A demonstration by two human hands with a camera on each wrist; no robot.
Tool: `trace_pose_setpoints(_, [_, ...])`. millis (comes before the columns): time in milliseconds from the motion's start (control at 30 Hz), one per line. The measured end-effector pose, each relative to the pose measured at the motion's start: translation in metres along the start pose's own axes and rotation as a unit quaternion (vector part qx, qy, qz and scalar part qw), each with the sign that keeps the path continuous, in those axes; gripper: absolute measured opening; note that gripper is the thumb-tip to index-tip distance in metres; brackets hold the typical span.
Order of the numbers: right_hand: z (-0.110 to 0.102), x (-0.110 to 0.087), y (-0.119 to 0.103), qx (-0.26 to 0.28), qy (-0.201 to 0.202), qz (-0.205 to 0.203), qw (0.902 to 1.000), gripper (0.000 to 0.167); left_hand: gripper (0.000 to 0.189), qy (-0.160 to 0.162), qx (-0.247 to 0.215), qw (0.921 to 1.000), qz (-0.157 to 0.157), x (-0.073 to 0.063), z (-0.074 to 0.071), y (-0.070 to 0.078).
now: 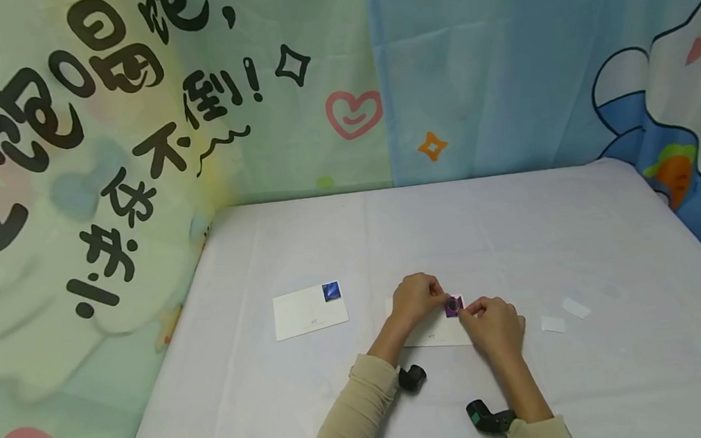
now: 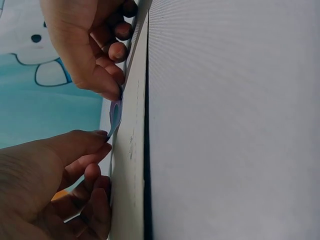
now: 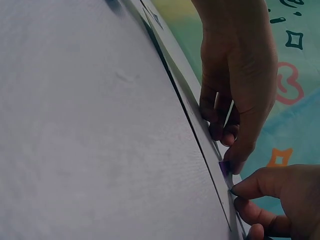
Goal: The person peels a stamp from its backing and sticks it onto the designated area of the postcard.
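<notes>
A small purple stamp-like sticker (image 1: 453,307) is at the upper right corner of a white envelope (image 1: 438,335). My left hand (image 1: 418,298) pinches its left side between thumb and forefinger. On the opposite side, the right hand (image 1: 496,324) pinches its edge. Seen from the left wrist, the sticker (image 2: 115,117) bows between the fingertips of both hands, close to the envelope's surface. In the right wrist view only a purple bit of the sticker (image 3: 224,167) shows; the fingers hide the rest. Whether it lies flat against the envelope anywhere, I cannot tell.
Left of the hands lies another white envelope (image 1: 299,317) with a blue stamp-like sticker (image 1: 331,291) in its upper right corner. Two small white paper pieces (image 1: 553,324) lie right of the right hand. A white cloth (image 1: 483,235) covers the table; printed curtains hang behind.
</notes>
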State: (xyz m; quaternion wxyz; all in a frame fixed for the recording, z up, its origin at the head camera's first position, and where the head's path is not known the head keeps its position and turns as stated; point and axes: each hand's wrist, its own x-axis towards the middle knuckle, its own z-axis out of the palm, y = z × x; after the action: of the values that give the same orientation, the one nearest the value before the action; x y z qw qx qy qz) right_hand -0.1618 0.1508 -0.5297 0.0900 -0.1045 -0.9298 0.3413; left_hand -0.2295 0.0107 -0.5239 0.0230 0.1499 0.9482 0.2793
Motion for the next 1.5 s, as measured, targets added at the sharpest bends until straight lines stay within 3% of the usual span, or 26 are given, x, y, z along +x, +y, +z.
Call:
trace_pose_setpoints(1000, [0.0,-0.0016,0.003,0.006,0.005,-0.005,1.0,0.019,0.022,0.021,0.019,0.9996,0.0,0.0025,0.007,0.0])
trace_pose_setpoints(1500, [0.0009,-0.0009,0.004,0.01,0.007,-0.01,0.9999,0.02,0.031,0.041,-0.023,0.9977,-0.049,0.0044,0.0061,-0.0047])
